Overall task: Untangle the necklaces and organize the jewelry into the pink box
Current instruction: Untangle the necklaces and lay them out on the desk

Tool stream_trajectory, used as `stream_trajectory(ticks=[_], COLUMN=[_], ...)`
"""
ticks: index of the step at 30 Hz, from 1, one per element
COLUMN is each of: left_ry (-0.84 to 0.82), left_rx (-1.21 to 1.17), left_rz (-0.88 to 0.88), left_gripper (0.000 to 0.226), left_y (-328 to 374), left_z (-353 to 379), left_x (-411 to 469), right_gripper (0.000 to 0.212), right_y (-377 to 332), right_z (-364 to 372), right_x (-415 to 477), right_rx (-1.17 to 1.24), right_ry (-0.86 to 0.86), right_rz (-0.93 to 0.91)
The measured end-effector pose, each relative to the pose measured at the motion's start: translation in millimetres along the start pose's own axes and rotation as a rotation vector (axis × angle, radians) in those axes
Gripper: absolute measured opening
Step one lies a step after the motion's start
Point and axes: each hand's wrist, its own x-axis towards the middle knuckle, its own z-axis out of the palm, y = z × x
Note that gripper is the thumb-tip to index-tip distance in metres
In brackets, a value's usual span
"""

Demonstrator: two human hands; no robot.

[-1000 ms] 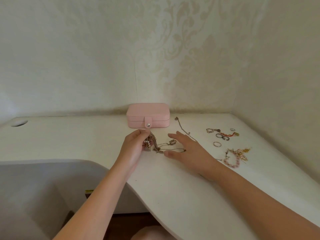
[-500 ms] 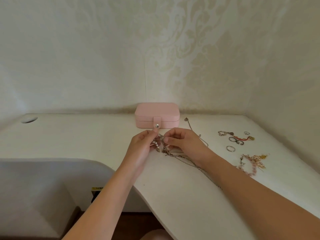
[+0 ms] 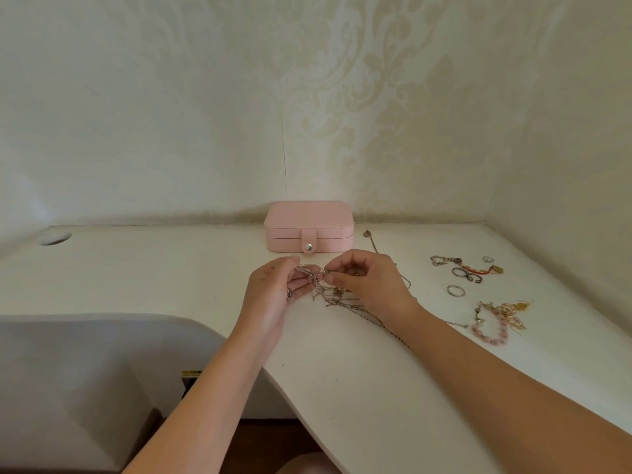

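Note:
A tangle of thin metal necklaces hangs between my two hands just above the white desk. My left hand pinches its left side with thumb and fingertips. My right hand pinches the right side, and loose chain trails under that wrist toward the right. The pink box stands shut with its snap tab fastened, right behind my hands against the wall.
To the right lie a silver bracelet, a red cord piece, two rings, a pink bead bracelet with gold chain, and a pendant chain. The desk edge curves inward at the front left; a cable hole sits far left.
My right hand left the desk, came over to the tangle and took hold of it opposite the left hand. Both hands have lifted it slightly and spread it apart.

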Motion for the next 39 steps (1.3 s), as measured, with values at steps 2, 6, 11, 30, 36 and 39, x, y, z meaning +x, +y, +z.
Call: stream_trajectory(ticks=[2, 6, 11, 30, 36, 39], left_ry=[-0.001, -0.005, 0.039, -0.249, -0.163, -0.097], left_rx=[0.014, 0.040, 0.039, 0.703, 0.628, 0.507], left_rz=[0.000, 0.006, 0.007, 0.206, 0.216, 0.191], left_gripper=[0.024, 0.027, 0.024, 0.014, 0.002, 0.008], left_y=[0.5, 2.2, 1.1, -7.6, -5.9, -3.0], left_z=[-0.1, -0.4, -0.1, -2.1, -4.5, -7.8], left_x=[-0.8, -2.8, -2.6, 3.6, 7.0, 7.4], right_gripper=[0.016, 0.018, 0.017, 0.004, 0.008, 0.005], right_y=[0.7, 3.5, 3.2, 4.0, 0.2, -1.5], right_z=[-0.9, -2.2, -1.4, -1.3, -1.1, -2.9], right_x=[0.3, 2.6, 2.3, 2.3, 0.6, -2.1], right_rx=[0.021, -0.018, -0.065, 0.006, -0.038, -0.093], right_ry=[0.007, 0.060, 0.109, 0.092, 0.149, 0.252], right_rz=[0.000, -0.012, 0.033, -0.010, -0.032, -0.027])
